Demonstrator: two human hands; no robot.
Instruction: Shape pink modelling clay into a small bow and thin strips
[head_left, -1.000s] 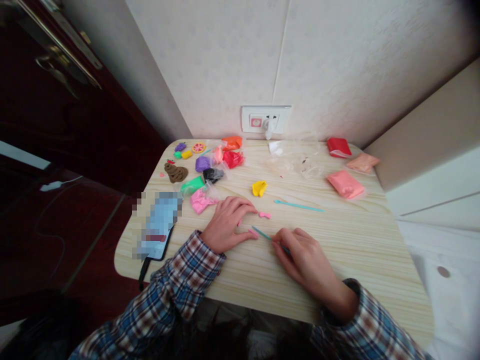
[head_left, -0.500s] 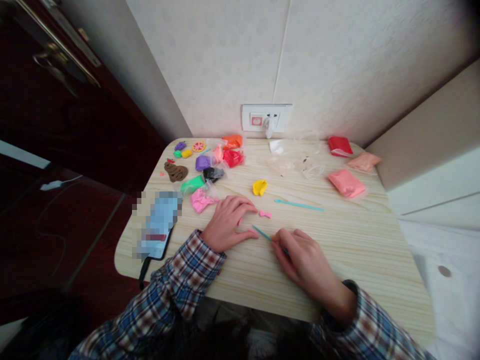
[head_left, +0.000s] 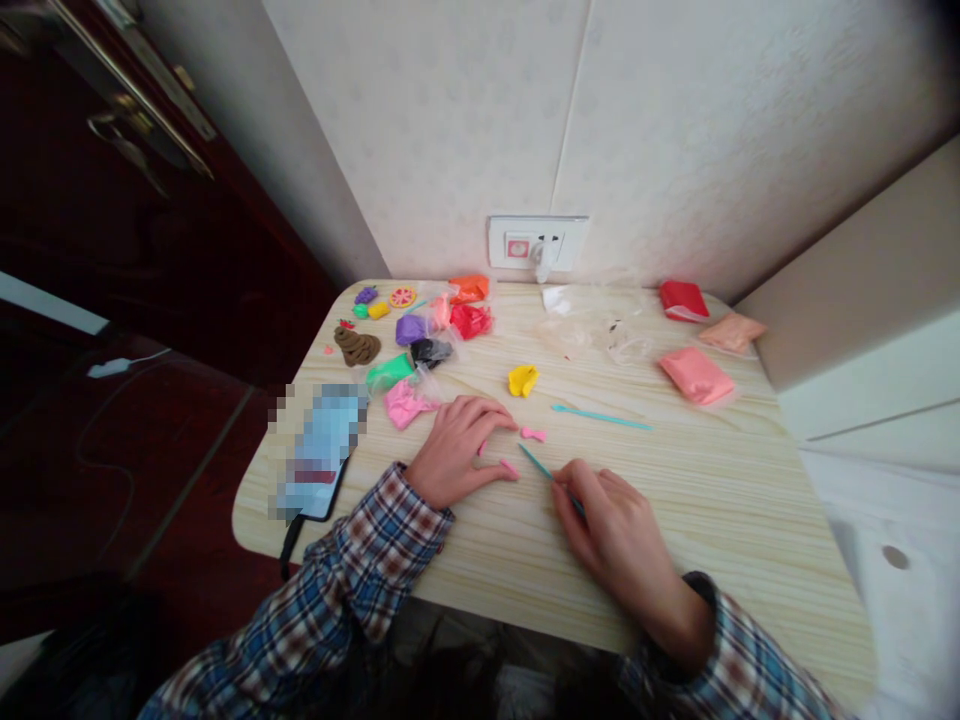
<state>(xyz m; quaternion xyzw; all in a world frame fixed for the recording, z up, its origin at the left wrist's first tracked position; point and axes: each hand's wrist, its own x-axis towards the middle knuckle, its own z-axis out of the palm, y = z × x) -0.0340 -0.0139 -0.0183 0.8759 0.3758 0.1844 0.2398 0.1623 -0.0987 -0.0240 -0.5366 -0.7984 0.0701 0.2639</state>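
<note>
My right hand (head_left: 611, 515) grips a thin teal clay modelling tool (head_left: 535, 461), whose tip points up and left, close to the table. My left hand (head_left: 465, 450) rests on the table, its thumb and fingers spread apart around a gap. Beside the left thumb's tip lies a small pink clay strip (head_left: 509, 468). A second bit of pink clay (head_left: 482, 449) is partly hidden under the left fingers. Just past the left fingertips sits a pink clay bow (head_left: 533, 434). Farther back are a yellow clay piece (head_left: 523, 380) and another blue tool (head_left: 602, 417).
Bags of coloured clay, among them a green one (head_left: 390, 372) and a purple one (head_left: 410, 329), cluster at back left near a brown clay coil (head_left: 357, 346). A phone (head_left: 322, 450) lies left. Clear wrappers (head_left: 585, 320) and a pink packet (head_left: 697, 376) lie at back right.
The tool's tip has moved off the pink strip by my left thumb, up and to the right, nearer the bow. My left hand stays in place. The whole view has shifted slightly.
</note>
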